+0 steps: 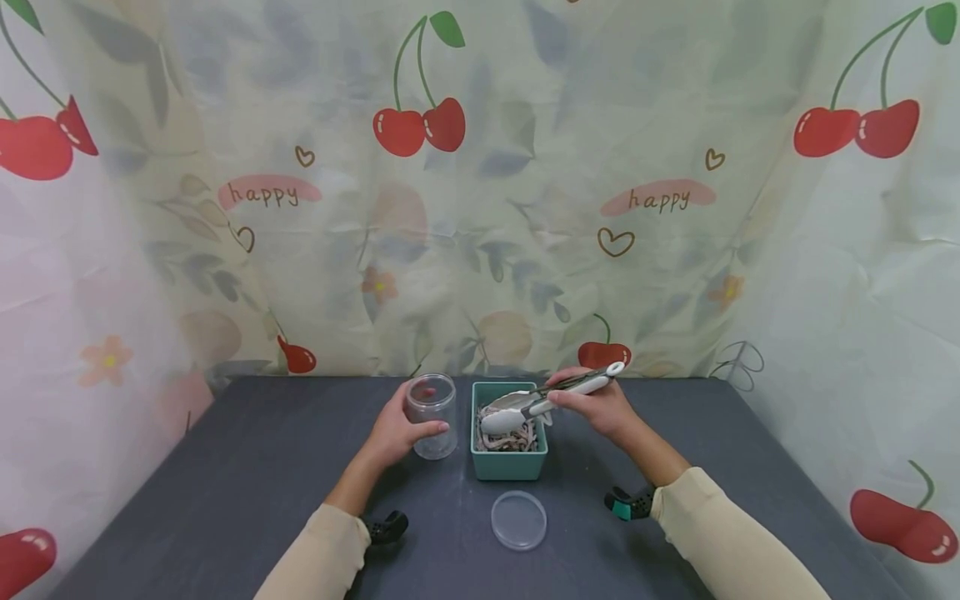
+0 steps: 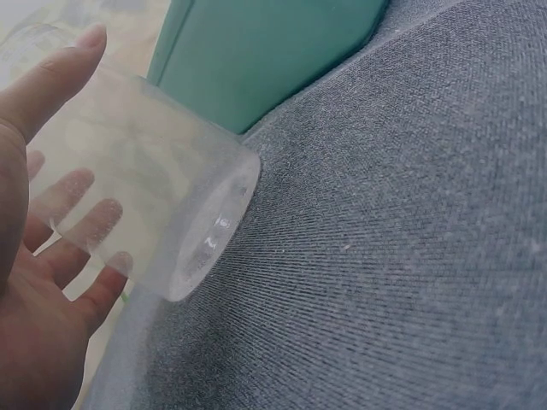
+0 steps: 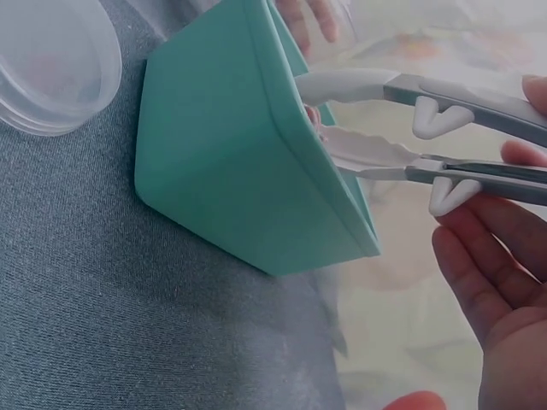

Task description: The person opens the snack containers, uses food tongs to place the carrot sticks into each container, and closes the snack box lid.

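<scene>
My left hand [image 1: 401, 429] holds a clear, lidless jar [image 1: 433, 417] upright on the table, thumb on the near side and fingers round the far side. Just right of it stands a teal rectangular bin [image 1: 508, 465] with a tangle of pale, string-like pieces [image 1: 513, 439] inside. My right hand [image 1: 596, 404] grips a pair of grey-and-white tongs [image 1: 558, 396] over the bin's right rim. In the right wrist view the tongs' white heads [image 3: 363, 149] are spread apart and reach into the bin; their tips are hidden behind its wall.
A round translucent lid [image 1: 519, 521] lies flat on the dark grey table [image 1: 247, 483] in front of the bin. Black wrist straps [image 1: 388, 527] show beneath both sleeves. A patterned curtain [image 1: 480, 208] hangs behind the table and along its sides.
</scene>
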Tool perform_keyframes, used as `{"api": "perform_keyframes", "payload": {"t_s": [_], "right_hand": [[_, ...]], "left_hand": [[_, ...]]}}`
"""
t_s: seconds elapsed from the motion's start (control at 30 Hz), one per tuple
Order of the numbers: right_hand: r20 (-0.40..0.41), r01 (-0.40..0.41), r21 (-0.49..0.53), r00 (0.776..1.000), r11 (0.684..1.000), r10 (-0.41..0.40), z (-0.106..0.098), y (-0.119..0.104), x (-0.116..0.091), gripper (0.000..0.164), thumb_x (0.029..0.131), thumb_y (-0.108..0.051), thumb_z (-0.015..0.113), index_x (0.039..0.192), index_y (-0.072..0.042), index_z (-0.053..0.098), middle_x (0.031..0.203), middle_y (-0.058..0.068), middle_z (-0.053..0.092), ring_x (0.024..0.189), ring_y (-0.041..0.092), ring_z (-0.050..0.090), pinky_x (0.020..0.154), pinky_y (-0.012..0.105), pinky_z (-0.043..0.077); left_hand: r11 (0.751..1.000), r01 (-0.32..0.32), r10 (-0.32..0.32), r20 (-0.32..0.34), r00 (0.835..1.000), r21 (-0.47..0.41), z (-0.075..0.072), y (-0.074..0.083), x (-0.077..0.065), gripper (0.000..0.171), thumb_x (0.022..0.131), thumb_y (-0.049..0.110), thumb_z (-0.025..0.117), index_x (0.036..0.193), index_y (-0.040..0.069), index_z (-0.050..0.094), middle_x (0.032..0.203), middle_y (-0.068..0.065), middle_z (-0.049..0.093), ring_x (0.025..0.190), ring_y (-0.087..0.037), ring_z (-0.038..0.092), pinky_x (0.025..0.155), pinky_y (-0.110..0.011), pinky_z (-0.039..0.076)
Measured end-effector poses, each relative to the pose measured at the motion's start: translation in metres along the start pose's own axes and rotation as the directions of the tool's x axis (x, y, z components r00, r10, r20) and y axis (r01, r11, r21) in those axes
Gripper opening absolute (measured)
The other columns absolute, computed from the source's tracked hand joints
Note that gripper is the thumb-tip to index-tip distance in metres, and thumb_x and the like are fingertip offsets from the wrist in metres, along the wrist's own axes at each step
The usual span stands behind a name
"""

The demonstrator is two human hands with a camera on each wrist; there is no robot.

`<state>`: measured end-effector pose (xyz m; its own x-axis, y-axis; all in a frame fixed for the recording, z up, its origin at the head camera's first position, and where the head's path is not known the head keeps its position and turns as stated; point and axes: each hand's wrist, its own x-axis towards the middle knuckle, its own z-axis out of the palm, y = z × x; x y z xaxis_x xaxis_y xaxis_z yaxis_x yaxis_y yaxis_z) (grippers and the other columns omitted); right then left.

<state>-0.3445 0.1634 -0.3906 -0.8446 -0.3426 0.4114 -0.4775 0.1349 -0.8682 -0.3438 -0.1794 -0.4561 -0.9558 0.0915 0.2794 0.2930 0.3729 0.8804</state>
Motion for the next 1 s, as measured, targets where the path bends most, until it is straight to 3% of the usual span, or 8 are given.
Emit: {"api": "perform_keyframes", "payload": {"t_s": [0.33, 0.57, 0.8, 1.0], "right_hand": [[-0.018, 0.043, 0.034, 0.999, 0.999, -0.042, -0.009, -0.007, 0.000, 0.021, 0.087, 0.000, 0.071, 0.104, 0.011, 0.066, 0.086, 0.004, 0.067, 0.067, 0.012, 0.053, 0.062, 0.026, 0.047], [-0.027, 0.033, -0.009, 0.999, 0.999, -0.033, -0.013, -0.022, 0.000, 0.020, 0.088, 0.003, 0.068, 0.105, 0.012, 0.065, 0.092, 0.010, 0.065, 0.066, 0.016, 0.053, 0.063, 0.030, 0.047], [-0.062, 0.089, 0.057, 0.994, 0.994, -0.085, -0.011, -0.050, -0.001, 0.022, 0.086, 0.007, 0.067, 0.102, 0.020, 0.061, 0.085, 0.010, 0.066, 0.068, 0.012, 0.058, 0.065, 0.026, 0.049], [-0.107, 0.138, 0.048, 0.985, 0.989, -0.132, -0.013, -0.052, 0.003, 0.018, 0.086, 0.009, 0.066, 0.101, 0.019, 0.062, 0.080, -0.002, 0.068, 0.066, 0.012, 0.058, 0.062, 0.024, 0.048]], "left_hand": [[1.000, 0.005, -0.005, -0.002, 1.000, -0.004, 0.001, 0.000, 0.000, 0.082, 0.074, 0.020, 0.087, 0.142, 0.015, 0.042, 0.133, -0.013, 0.057, 0.115, -0.027, 0.056, 0.093, -0.048, 0.045], [1.000, 0.000, 0.000, -0.002, 1.000, -0.007, 0.000, 0.002, -0.001, 0.083, 0.073, 0.021, 0.087, 0.142, 0.013, 0.042, 0.133, -0.016, 0.056, 0.115, -0.029, 0.056, 0.093, -0.049, 0.044], [1.000, 0.004, -0.004, 0.005, 1.000, -0.013, 0.000, 0.001, 0.000, 0.082, 0.074, 0.019, 0.087, 0.142, 0.013, 0.041, 0.133, -0.015, 0.056, 0.115, -0.028, 0.055, 0.093, -0.048, 0.044], [1.000, 0.018, -0.018, -0.002, 1.000, -0.011, 0.001, 0.002, 0.000, 0.081, 0.074, 0.017, 0.087, 0.142, 0.013, 0.042, 0.131, -0.012, 0.058, 0.116, -0.028, 0.055, 0.094, -0.048, 0.044]]}}
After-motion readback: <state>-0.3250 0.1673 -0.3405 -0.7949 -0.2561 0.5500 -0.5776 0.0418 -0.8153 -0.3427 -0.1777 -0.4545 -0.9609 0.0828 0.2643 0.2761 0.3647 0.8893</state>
